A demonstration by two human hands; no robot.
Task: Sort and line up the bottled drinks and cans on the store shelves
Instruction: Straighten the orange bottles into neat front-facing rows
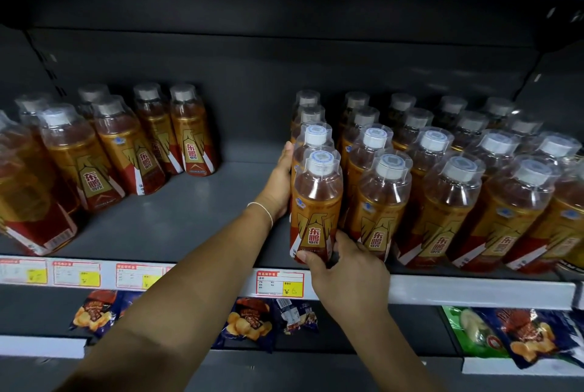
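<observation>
- At the shelf [177, 218] lip, my right hand [346, 268] clasps the front bottle [316, 202] by its base.
- Just behind, my left hand [279, 183] lies flat-fingered against the left side of its row [313, 135].
- Farther left, more bottles [126, 145] stand apart.

Bottles [448, 202] stand in rows at the frame's right on the shelf [177, 214], a smaller bottle group [126, 145] at left, snack bags [249, 322] on the shelf below.

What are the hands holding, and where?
The right hand grips the front bottle at its base; the left hand rests open against its side.
</observation>
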